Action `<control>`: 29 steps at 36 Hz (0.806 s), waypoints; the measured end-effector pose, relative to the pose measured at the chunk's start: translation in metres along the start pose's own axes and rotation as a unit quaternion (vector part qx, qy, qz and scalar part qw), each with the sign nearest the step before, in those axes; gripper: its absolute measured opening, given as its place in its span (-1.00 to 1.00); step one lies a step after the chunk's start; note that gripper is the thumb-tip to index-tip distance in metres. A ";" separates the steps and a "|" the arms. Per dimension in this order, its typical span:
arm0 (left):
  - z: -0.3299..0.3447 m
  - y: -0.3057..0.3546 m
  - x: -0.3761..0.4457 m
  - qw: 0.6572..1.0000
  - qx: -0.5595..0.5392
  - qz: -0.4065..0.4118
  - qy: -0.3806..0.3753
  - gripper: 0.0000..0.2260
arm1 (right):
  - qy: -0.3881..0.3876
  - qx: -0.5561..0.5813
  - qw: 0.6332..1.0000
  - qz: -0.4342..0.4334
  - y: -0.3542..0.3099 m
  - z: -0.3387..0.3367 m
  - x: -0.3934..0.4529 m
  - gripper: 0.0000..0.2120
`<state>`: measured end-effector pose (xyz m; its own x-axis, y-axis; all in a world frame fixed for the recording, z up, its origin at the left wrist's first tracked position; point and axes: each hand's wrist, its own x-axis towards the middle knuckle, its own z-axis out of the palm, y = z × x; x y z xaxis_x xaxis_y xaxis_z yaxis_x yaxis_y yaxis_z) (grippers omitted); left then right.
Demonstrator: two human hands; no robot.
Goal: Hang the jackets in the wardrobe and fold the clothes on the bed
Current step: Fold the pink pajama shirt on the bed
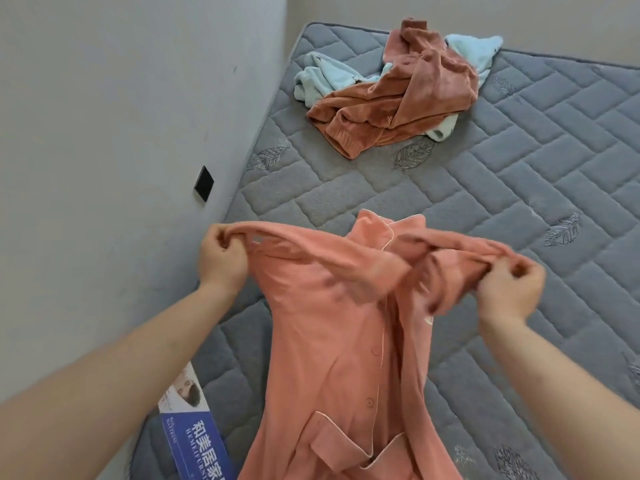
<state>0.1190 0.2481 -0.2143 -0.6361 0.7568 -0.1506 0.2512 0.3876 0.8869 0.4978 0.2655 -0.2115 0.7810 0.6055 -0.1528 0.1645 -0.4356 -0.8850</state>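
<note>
Holding a coral pyjama shirt (346, 323) up by its shoulders above the bed (519, 168).

Left hand (221, 258) and right hand (509, 292) each pinch 1 shoulder, probably to straighten it for folding.

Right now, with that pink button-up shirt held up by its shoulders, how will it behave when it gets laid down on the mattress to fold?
The pink shirt is probably floppy: it sags between the left hand and right hand. It seems light, since a pinch at each shoulder holds it. It will likely bunch on the quilted mattress and need smoothing.
</note>
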 end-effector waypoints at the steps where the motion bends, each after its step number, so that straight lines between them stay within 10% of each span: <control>1: -0.004 -0.004 0.006 0.999 0.009 -0.033 0.032 -0.83 | 0.036 0.010 0.999 0.014 -0.002 -0.007 0.013 -0.74; 9: -0.034 -0.059 0.026 0.930 0.234 -0.283 0.002 -0.55 | 0.092 -0.050 0.991 0.086 0.027 -0.054 0.051 -0.57; 13: -0.032 -0.066 0.001 0.899 0.380 -0.166 -0.139 -0.50 | -0.110 -0.269 0.957 0.022 0.061 -0.052 0.019 -0.53; 19: 0.011 -0.057 -0.011 0.866 0.450 -0.030 -0.217 -0.48 | -0.308 -0.306 0.891 -0.130 0.089 -0.007 -0.038 -0.43; 29: 0.068 -0.078 0.037 0.828 0.490 0.053 -0.268 -0.38 | -0.286 -0.371 0.869 -0.158 0.103 0.043 0.018 -0.27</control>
<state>0.1259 0.2816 -0.3191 -0.2249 0.8366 -0.4996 0.9229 0.3473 0.1661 0.5027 0.2599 -0.3245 0.2340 0.9124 -0.3358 0.8251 -0.3691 -0.4277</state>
